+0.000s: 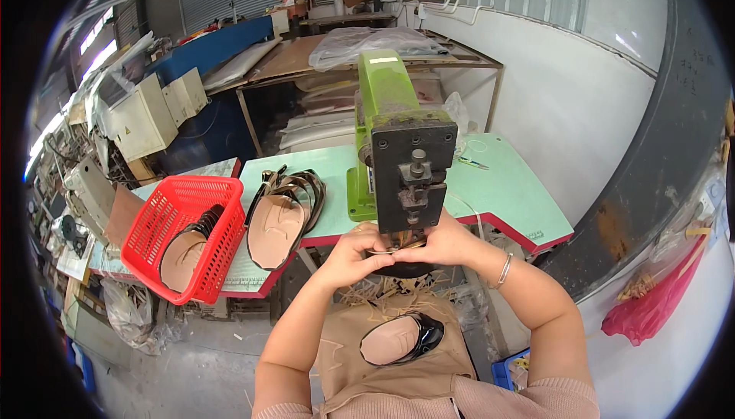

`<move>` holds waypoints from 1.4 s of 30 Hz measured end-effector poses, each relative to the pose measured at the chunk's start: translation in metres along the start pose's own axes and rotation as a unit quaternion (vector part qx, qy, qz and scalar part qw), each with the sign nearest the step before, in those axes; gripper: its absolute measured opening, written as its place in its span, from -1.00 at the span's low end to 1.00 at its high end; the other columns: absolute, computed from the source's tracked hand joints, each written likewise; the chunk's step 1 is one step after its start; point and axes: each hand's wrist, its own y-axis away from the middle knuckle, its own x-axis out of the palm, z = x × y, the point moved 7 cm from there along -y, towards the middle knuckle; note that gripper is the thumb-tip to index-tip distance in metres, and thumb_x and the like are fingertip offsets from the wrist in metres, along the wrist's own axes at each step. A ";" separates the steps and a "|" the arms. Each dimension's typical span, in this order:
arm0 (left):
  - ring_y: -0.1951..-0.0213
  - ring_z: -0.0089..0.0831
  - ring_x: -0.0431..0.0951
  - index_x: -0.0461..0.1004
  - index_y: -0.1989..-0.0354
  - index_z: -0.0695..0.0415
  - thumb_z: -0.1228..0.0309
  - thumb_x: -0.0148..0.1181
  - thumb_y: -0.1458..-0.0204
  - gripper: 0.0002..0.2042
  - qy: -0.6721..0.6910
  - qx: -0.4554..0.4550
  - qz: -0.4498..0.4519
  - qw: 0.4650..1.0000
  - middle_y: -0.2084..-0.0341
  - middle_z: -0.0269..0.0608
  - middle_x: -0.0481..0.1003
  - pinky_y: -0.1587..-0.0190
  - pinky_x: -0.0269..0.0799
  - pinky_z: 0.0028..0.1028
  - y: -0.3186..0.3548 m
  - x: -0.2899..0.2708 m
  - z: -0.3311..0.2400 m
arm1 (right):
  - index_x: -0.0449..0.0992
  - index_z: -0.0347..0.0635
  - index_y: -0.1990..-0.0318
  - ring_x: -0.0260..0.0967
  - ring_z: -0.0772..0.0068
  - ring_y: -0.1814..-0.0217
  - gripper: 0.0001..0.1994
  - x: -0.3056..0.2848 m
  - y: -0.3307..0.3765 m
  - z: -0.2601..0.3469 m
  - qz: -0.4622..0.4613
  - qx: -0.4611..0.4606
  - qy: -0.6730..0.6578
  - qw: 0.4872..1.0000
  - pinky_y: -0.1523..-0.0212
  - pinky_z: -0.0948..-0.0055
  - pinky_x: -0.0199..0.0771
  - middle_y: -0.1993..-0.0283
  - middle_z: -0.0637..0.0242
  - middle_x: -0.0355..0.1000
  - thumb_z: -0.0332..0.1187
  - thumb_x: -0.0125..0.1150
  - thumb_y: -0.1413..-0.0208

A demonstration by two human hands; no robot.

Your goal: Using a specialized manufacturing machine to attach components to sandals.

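Note:
Both hands meet under the black head of a green bench machine (394,105). My left hand (356,256) pinches the edge of a thin, dark-edged shoe piece (387,251), thumb on top. From the other side my right hand (436,244) is closed on the same piece, its thumb close to the left one. The machine head and my fingers hide most of this piece. On the brown apron over my lap rests a shoe part (390,340) with a beige insole and a glossy black strap.
Left of the machine, beige-and-black shoe parts (274,231) lie stacked on the green tabletop (337,160). Beside them a red plastic basket (222,262) holds more. Thin cut strips (375,292) gather below the machine. Small snips (473,163) lie at right; a pink bag (651,304) hangs farther right.

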 end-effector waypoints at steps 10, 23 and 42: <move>0.18 -0.40 0.39 0.45 0.56 0.19 0.40 0.25 0.08 -0.85 0.114 -0.045 -0.053 0.991 0.39 -0.22 0.45 0.06 0.25 -0.41 0.009 -0.006 0.019 | 0.49 -0.21 0.17 0.36 0.37 0.12 -0.61 0.006 0.011 -0.035 0.139 0.089 -0.087 0.982 0.14 0.43 0.42 0.11 0.25 0.40 -0.25 0.39 0.18; 0.47 -0.31 0.43 0.38 0.71 0.16 0.33 0.37 0.26 -0.73 -0.178 0.047 -0.143 0.972 0.65 -0.29 0.43 0.16 0.26 -0.32 0.002 0.009 -0.032 | 0.47 -0.15 0.56 0.18 0.19 -0.14 -0.61 -0.021 0.002 -0.043 0.200 0.025 0.103 0.974 -0.23 0.15 -0.04 0.40 0.41 0.46 -0.01 0.41 0.33; 0.07 -0.42 0.36 0.43 0.35 0.14 0.45 0.24 0.08 -0.86 0.136 0.003 -0.209 0.968 0.29 -0.19 0.45 0.03 0.26 -0.42 0.023 -0.025 0.045 | 0.42 -0.13 0.03 0.37 0.22 0.05 -0.48 0.012 -0.012 0.002 0.200 0.084 -0.051 0.975 0.03 0.34 0.35 0.10 0.16 0.42 -0.22 0.37 0.24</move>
